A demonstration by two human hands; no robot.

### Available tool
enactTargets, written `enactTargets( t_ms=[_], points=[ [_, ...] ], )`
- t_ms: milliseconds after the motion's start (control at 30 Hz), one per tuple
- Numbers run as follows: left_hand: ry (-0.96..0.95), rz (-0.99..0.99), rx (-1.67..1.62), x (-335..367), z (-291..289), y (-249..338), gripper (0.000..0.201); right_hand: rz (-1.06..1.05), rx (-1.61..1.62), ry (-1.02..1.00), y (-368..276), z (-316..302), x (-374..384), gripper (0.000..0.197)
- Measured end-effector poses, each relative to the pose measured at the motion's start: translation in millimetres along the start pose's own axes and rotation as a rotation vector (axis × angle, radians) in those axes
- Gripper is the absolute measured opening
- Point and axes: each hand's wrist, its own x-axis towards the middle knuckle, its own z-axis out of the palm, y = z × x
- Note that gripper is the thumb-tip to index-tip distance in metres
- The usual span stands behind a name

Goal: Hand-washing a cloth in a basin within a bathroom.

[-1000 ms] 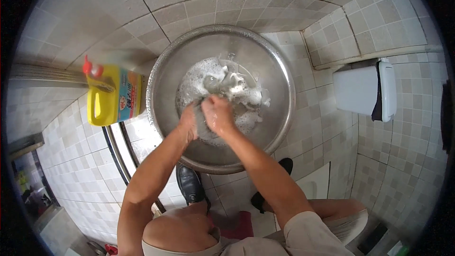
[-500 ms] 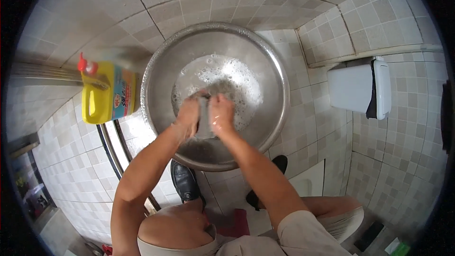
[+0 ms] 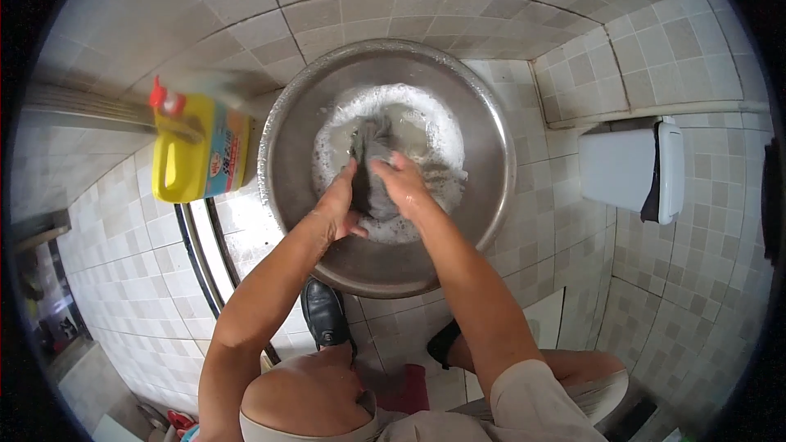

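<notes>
A wet grey cloth is bunched up in foamy water inside a wide round metal basin. At the cloth's left side my left hand takes hold of it, the fingers reaching along its edge and the thumb apart from them. My right hand closes on the cloth from the right, fingertips pressed into it. The cloth hangs between both hands and trails into the suds. Part of its lower end is blurred.
On the left stands a yellow jug with a red pump top. A grey-white bin with a black liner is at the right by the tiled wall. My black shoe is close to the basin's near rim.
The cloth has spread out farther from me, and my hands have moved slightly apart. The foam now forms a ring around the cloth. The whole view has shifted slightly.
</notes>
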Motion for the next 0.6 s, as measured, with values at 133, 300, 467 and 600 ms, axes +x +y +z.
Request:
enactTargets(
  t_ms=[133, 300, 467, 600],
  points=[
    [-0.274, 0.086, -0.311, 27.4, -32.9, 1.2, 0.070, -0.233, 0.094, -0.229, -30.2, 47.0, -58.0, 0.033],
    [-0.673, 0.310, -0.602, 74.2, -62.3, -19.4, 0.050, -0.381, -0.060, -0.221, -61.2, 57.8, -93.7, 0.031],
    [-0.442, 0.289, -0.402, 44.5, -34.3, -30.3, 0.035, -0.625, -0.434, 0.127, -7.9, 50.6, -59.3, 0.034],
    [-0.124, 0.280, -0.135, -16.0, 5.2, -17.5, 0.031, -0.159, -0.499, 0.348, 7.2, 15.1, -22.4, 0.027]
  ],
)
